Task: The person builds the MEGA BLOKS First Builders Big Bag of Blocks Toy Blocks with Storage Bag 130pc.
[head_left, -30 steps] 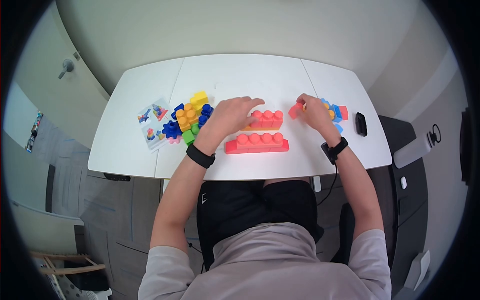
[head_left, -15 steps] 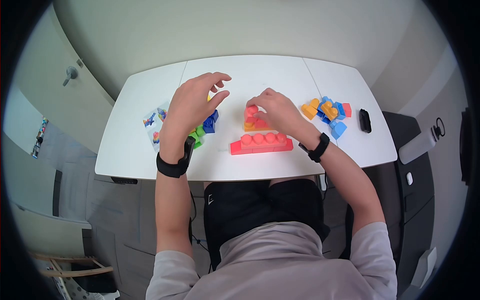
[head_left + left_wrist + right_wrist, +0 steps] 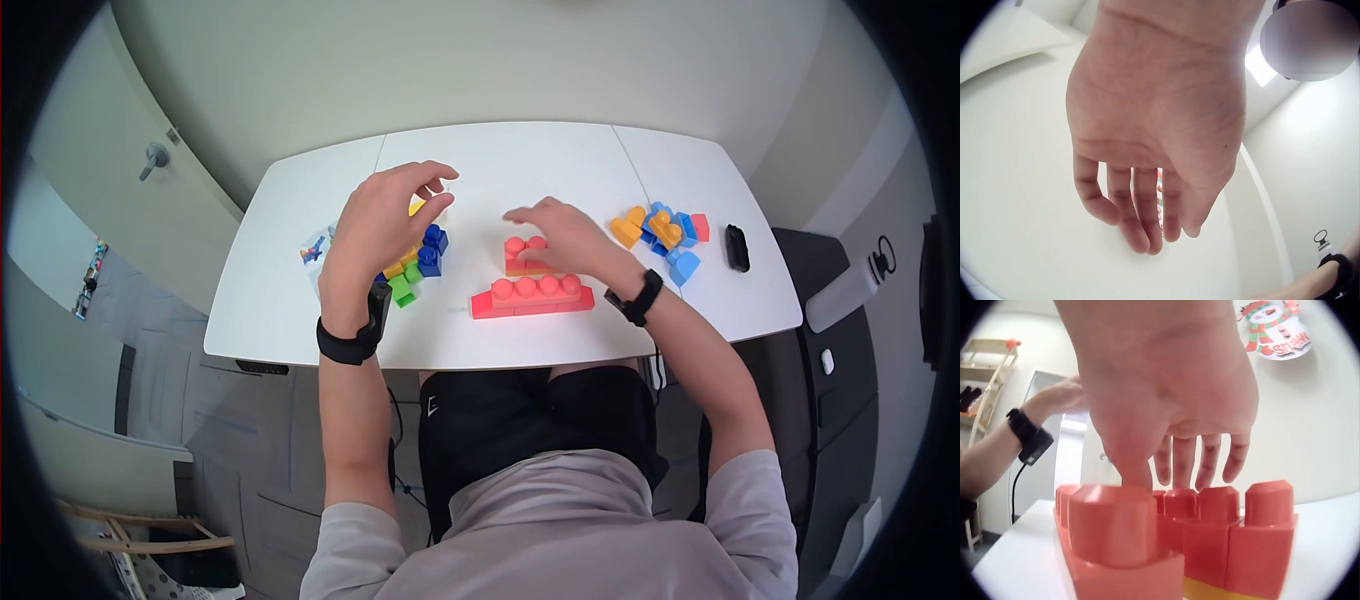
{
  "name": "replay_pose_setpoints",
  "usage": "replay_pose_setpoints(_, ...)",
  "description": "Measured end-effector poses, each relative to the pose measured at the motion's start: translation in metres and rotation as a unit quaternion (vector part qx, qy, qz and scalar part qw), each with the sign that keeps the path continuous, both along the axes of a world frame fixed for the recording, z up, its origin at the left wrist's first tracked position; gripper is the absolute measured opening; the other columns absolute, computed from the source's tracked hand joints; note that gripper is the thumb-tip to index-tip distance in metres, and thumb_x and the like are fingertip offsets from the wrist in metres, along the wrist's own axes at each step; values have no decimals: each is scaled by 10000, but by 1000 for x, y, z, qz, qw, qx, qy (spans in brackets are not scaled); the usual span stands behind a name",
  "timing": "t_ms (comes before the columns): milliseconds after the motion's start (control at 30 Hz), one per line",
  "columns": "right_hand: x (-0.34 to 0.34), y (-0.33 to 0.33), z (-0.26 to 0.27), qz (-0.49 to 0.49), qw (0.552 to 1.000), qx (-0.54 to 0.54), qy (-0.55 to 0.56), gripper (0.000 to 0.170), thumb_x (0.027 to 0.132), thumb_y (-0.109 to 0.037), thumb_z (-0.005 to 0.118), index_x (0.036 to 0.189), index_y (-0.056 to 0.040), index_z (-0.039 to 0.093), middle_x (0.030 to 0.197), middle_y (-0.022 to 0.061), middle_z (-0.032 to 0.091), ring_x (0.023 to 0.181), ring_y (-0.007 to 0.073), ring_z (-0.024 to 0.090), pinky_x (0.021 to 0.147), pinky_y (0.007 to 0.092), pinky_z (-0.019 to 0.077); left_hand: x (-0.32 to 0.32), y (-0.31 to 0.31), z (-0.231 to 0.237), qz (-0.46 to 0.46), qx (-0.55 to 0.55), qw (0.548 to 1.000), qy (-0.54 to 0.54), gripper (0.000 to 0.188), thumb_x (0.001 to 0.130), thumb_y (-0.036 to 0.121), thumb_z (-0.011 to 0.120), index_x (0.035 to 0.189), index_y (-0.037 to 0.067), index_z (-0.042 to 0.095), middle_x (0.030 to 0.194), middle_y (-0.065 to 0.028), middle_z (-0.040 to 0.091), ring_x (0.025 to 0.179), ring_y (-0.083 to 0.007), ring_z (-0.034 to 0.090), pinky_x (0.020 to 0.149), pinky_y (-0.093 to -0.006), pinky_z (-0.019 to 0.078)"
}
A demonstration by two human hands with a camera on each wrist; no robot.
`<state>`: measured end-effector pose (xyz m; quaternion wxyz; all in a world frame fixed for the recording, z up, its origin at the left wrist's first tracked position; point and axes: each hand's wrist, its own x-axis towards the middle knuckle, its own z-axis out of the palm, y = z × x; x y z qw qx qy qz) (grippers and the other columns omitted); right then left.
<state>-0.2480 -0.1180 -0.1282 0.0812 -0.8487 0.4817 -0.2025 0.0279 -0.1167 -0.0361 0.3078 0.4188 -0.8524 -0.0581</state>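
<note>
Right hand: at far red row, fingers spread, loosely bent, pinching nothing; thumb contact cannot be told. Near red row: on table, between person and far red row. Left hand: raised by left pile, fingers apart, empty.

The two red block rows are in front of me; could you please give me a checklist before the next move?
- Left hand empty: ok.
- Right hand clear of the rear row: cannot tell.
- Front row studs up: ok.
- Rear row fully visible from above: not ok, the right hand covers part.
- Picture sheet uncovered: not ok, the left arm hides part.
- Block pile on the right unobstructed: ok.
</note>
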Motion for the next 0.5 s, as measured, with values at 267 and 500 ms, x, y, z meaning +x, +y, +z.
replay_pose_setpoints(267, -51, 13, -3, -46, 996, 70, -31, 419, 863, -111, 787, 1264, -41, 689, 1198, 139, 736, 1114, 315, 683, 963, 419, 548, 16, 5, 8, 46, 7, 999, 18, 225, 954, 158, 725, 1163, 77, 742, 918, -71, 753, 862, -201, 705, 756, -339, 542)
replay_pose_setpoints(500, -44, 16, -8, -34, 996, 76, -24, 347, 847, -97, 792, 1181, -23, 733, 1062, 158, 763, 949, 341, 723, 848, 394, 571, 9, 6, 7, 9, -24, 999, 47, 216, 947, 143, 725, 1147, 61, 739, 889, -68, 748, 840, -203, 705, 747, -341, 537)
